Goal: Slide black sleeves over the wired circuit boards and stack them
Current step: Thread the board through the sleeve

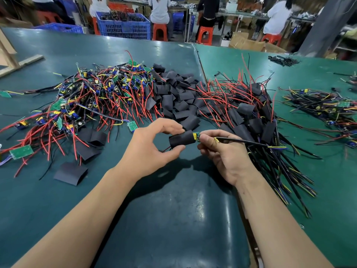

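Green matting covers the table (173, 219), glossy and scuffed, with a seam running up toward the far edge. On the left lies a tangled heap of bare boards (100, 93), small green rectangles with blue and yellow parts and red, black and yellow leads. Beside it, in the middle, sits a pile of empty sleeves (173, 93), flat matte black tubes, some folded; a few more lie loose near the left forearm. To the right is the stack of sleeved boards (251, 117), their red leads fanning away from the person and black leads trailing toward the near edge. A smaller bundle (320, 111) lies far right. Blue crates (123, 26) and orange stools (160, 31) stand beyond the table.

Above the bare mat in front of the piles, the left hand (152, 147) pinches a sleeve (181, 138) between thumb and curled fingers. Its long axis runs left to right, slightly raised at the right. A board (196, 136) pokes its green end out of the sleeve's right mouth. The right hand (222, 151) pinches that end, and the board's black lead (241, 141) points right over the stack.
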